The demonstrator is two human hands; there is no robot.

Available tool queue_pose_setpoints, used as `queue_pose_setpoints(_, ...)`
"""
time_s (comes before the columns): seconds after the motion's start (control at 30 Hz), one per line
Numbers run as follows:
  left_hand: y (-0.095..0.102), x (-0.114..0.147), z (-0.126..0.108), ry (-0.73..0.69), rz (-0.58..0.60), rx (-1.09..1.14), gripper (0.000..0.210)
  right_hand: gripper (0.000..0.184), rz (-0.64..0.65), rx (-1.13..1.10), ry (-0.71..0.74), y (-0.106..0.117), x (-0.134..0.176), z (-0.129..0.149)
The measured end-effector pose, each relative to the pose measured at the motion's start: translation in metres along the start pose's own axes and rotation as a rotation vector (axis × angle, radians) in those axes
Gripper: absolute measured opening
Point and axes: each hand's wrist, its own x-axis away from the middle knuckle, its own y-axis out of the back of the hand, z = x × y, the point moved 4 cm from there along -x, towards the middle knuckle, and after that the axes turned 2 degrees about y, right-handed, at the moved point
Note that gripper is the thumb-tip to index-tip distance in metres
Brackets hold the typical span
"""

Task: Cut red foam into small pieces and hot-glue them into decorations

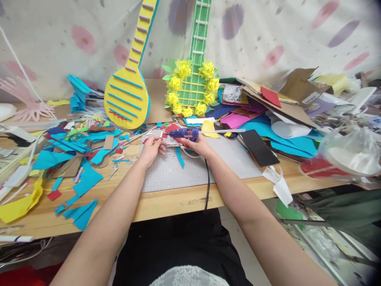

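My right hand (200, 146) is wrapped round a blue hot glue gun (184, 134), its nozzle pointing left. A long whitish glue stick (226, 130) sticks out of the gun's back end, and a black cord (207, 184) hangs from it over the table edge. Just left of the nozzle is my left hand (152, 151), fingers curled together; a small red bit shows beside the fingertips, and what they pinch is too small to make out. Scissors and a roll of tape lie partly hidden under the gun. A blue strip (179, 157) lies on the grey cutting mat (166, 176).
A yellow paper instrument (126, 95) and a green one with yellow flowers (193, 89) lean at the back. Blue scraps (86, 178) litter the left side. To the right are a black phone (258, 147), stacked paper and cardboard, and a bagged red-and-white tub (324, 167).
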Motion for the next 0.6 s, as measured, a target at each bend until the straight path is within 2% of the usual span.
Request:
queue_pose_setpoints(0.17, -0.0011, 0.0014, -0.0012, 0.004, 0.031, -0.015, 0.005, 0.043, 0.052, 0.074, 0.034, -0.0021, 0.0004, 0.0017)
queue_pose_setpoints(0.37, -0.0013, 0.0024, -0.0013, 0.007, 0.054, -0.023, 0.007, 0.042, 0.024, 0.048, 0.035, -0.0005, 0.0028, 0.0057)
queue_pose_setpoints(0.6, -0.0019, 0.0028, -0.001, -0.003, 0.067, -0.042, 0.007, 0.045, 0.066, 0.084, 0.045, -0.0037, 0.0029, 0.0099)
